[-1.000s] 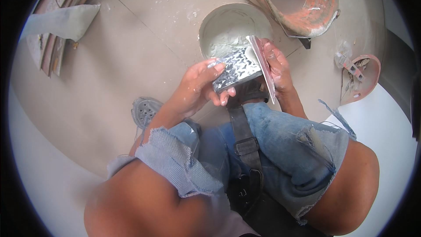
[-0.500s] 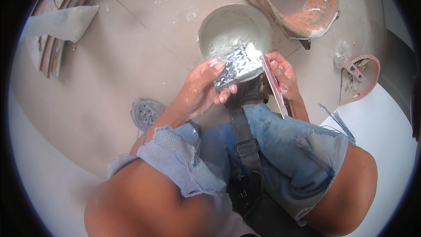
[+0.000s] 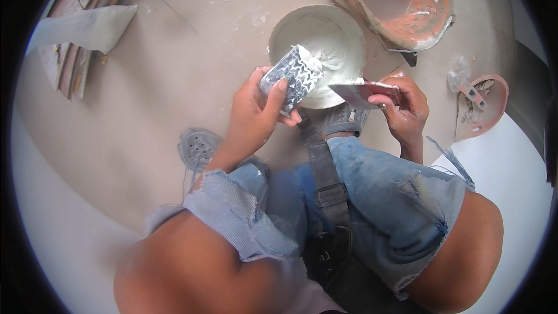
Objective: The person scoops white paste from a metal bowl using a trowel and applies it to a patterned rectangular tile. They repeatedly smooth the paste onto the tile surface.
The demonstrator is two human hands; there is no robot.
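My left hand (image 3: 251, 113) grips a small rectangular tile piece (image 3: 292, 77) with a grey and white patterned face, held tilted over the near rim of a round grey bowl (image 3: 318, 36) of pale wet paste. My right hand (image 3: 403, 107) holds a flat trowel (image 3: 359, 90) with a reddish handle, its blade level just beside the tile and over the bowl's near edge. Both hands are smeared with pale paste. I crouch over the floor, my knees in torn blue denim shorts below the hands.
A large orange pan (image 3: 407, 6) caked with grey mortar sits at the top right. A broken reddish bowl piece (image 3: 482, 107) lies at the right. A round floor drain (image 3: 199, 148) is by my left knee. Stacked tiles and a grey cloth (image 3: 87, 26) lie at the upper left.
The trowel has come away from the tile's face and now lies level to its right. My left hand has turned the tile and moved it left, over the bowl's rim.
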